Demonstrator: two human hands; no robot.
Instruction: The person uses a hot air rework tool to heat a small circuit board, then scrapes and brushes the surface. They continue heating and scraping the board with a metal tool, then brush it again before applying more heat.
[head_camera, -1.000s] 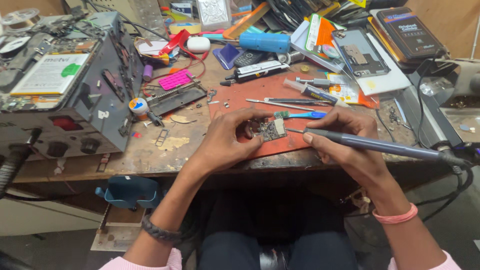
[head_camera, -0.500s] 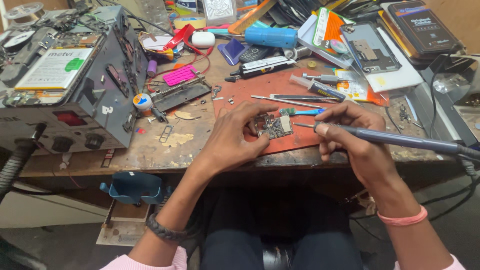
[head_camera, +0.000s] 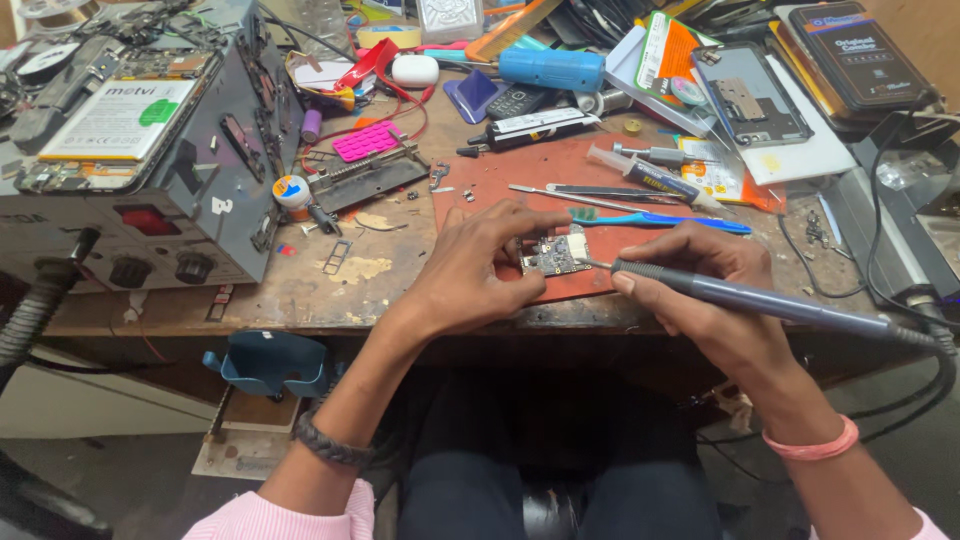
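Pinned flat near the front edge of the rust-red rubber work mat (head_camera: 500, 175): a small dark circuit board with a pale square part at one end (head_camera: 556, 254), clamped by the left hand (head_camera: 478, 262) with fingertips closed on its near and far edges, probably to stop it sliding under the tool. Gripped pen-fashion in the right hand (head_camera: 700, 290), just right of the board: a long grey-blue soldering iron (head_camera: 760, 300), fingers wrapped close behind the tip for fine control, thin metal tip touching or nearly touching the board's right edge; cannot tell which. Cable trailing off right, away from the mat. Parked along the mat's far side, within reach yet clear of the board: blue-handled toothbrush (head_camera: 660, 219), slim metal tweezers (head_camera: 560, 195), small syringe (head_camera: 645, 175). Left of the mat on the scarred wooden worktop (head_camera: 370, 270): grey boxy bench station (head_camera: 150, 190).
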